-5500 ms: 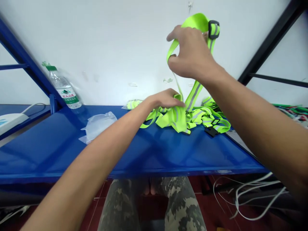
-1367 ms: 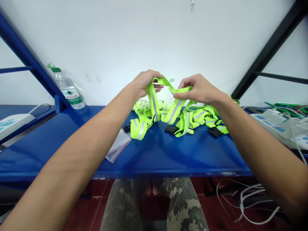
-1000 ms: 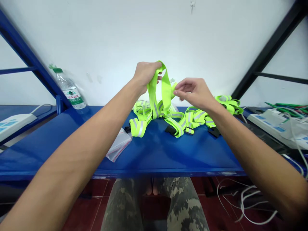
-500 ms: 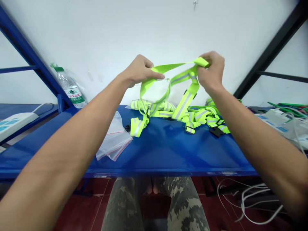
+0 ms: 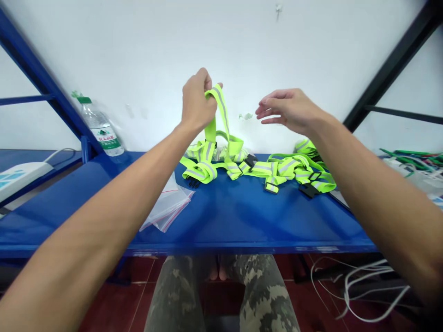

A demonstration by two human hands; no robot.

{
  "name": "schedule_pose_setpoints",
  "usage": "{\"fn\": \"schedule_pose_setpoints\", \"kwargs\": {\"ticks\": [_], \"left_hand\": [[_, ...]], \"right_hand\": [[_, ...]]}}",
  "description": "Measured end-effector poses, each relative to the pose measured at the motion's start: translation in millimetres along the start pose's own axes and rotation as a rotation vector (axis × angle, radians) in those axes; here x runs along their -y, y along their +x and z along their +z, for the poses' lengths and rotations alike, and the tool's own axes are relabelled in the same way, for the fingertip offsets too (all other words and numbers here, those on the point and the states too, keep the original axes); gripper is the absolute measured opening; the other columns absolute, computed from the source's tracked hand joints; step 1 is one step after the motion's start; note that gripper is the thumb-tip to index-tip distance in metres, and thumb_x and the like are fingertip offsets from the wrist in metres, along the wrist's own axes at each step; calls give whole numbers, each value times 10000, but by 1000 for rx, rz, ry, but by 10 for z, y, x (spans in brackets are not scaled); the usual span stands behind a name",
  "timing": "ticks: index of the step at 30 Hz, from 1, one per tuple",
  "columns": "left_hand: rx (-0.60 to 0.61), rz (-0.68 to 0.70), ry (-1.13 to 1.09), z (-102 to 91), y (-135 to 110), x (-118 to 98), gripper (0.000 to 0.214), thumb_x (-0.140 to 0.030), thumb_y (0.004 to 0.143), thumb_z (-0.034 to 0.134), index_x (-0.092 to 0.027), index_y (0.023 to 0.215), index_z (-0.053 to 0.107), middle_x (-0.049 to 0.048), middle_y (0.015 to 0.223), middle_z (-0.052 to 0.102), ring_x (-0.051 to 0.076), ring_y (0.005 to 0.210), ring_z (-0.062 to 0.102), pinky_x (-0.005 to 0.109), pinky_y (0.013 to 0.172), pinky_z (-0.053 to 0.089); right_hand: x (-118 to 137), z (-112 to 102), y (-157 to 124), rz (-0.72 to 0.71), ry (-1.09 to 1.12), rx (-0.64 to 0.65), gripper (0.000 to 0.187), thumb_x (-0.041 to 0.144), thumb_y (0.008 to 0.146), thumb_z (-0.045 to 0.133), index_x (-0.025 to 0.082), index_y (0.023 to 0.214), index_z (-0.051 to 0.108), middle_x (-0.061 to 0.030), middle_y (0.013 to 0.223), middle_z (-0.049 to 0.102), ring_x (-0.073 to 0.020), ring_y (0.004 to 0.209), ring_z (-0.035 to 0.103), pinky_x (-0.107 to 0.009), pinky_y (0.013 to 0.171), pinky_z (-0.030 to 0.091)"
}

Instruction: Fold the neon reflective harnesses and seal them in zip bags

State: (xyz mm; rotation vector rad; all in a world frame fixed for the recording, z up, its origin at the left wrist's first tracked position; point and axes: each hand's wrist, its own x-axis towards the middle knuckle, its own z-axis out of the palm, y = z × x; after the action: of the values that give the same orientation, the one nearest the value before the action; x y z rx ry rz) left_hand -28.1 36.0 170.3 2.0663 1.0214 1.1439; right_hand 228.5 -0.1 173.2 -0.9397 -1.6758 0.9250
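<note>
Raised above the blue table (image 5: pixel 242 221), my left hand (image 5: pixel 200 99) is closed around a fluorescent yellow reflective strap (image 5: pixel 221 103) with a grey stripe. The strap hangs down in a loop, and its lower part lies among other straps. My right hand (image 5: pixel 287 109) is in the air to the right, fingers apart and holding nothing. Below it, a heap of the same yellow straps (image 5: pixel 290 168) with black buckles (image 5: pixel 309 190) spreads over the table. Another black buckle (image 5: pixel 249 160) sits at the heap's middle.
Clear zip bags (image 5: pixel 168 205) lie left of the straps, partly behind my left forearm. A water bottle (image 5: pixel 104 131) leans by the blue frame post. A white power strip (image 5: pixel 26 177) is at far left; cables (image 5: pixel 415 159) pile up at right. Behind stands a white wall (image 5: pixel 155 55).
My right hand has let go of the strap and opened. My left hand keeps hold, now turned more upright, and the strap loop has dropped from between the hands to hang below the left.
</note>
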Motion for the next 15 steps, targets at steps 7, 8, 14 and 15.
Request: {"fn": "schedule_pose_setpoints", "kwargs": {"ticks": [7,8,14,15], "left_hand": [[-297,165,41,288,-63,-261,351,-672,805,551,-414,1042,540,11,926,659,268,1210,482,360,845,423],[-284,159,23,314,-58,-268,350,-665,815,548,-399,1041,542,15,876,658,270,1193,503,357,829,431],[-248,223,0,336,-25,-197,203,-488,869,573,-285,882,579,23,822,644,252,1039,592,332,825,453],[-195,225,13,302,-38,-190,162,-424,846,611,-266,876,592,29,870,647,248,1028,597,327,831,453]], "right_hand": [[-476,385,153,346,26,157,480,684,808,604,207,764,609,-92,717,686,-232,761,679,-339,653,578],[-516,452,139,418,50,229,492,696,797,607,207,750,607,-90,695,682,-234,744,679,-339,640,577],[-502,667,132,415,201,130,206,258,702,804,172,704,617,-52,649,651,-170,615,611,-306,566,547],[-469,636,166,345,179,50,184,172,678,798,170,691,615,-50,657,649,-161,601,600,-301,550,538]]}}
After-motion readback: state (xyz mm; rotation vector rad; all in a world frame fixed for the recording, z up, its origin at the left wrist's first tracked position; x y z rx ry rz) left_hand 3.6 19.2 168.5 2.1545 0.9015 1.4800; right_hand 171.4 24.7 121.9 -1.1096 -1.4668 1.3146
